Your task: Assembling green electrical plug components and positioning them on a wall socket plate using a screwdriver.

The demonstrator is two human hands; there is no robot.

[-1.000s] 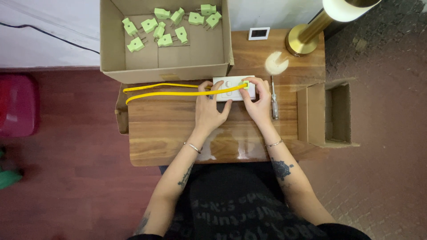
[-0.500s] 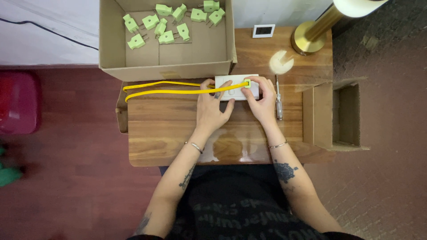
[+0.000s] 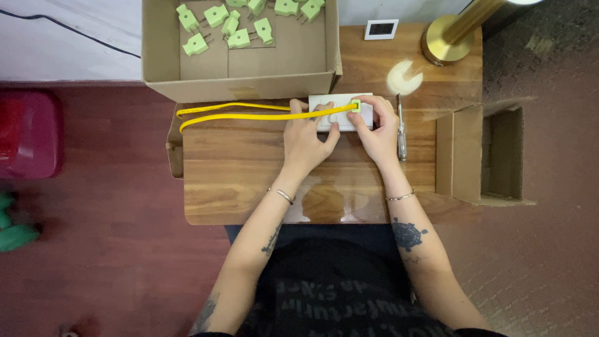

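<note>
Wooden worktop here, seen from straight above, and a fair bit is hard to read. Both forearms come up from the near edge, wrists bent slightly inward so the hands meet near the far edge, about mid-width. The left hand lies flat-ish, with its fingers curled over the left part of a white socket plate, so most of that plate is covered and I can't make out its face. The right hand presses on the right part, and its fingertips pinch a small green plug sitting on the plate; how deep the plug sits is not clear. So both hands are clenched on things, neither is loose.

A yellow cable loops from the plug out toward the left edge and doubles back. Just right of the right hand lies a screwdriver, thin and hard to make out. At the right edge an open cardboard box lies on its side, its inside dark. At the far left corner a bigger carton holds loose green plugs, cut off at the top. A brass lamp base sits at the far right corner, also cut off.
</note>
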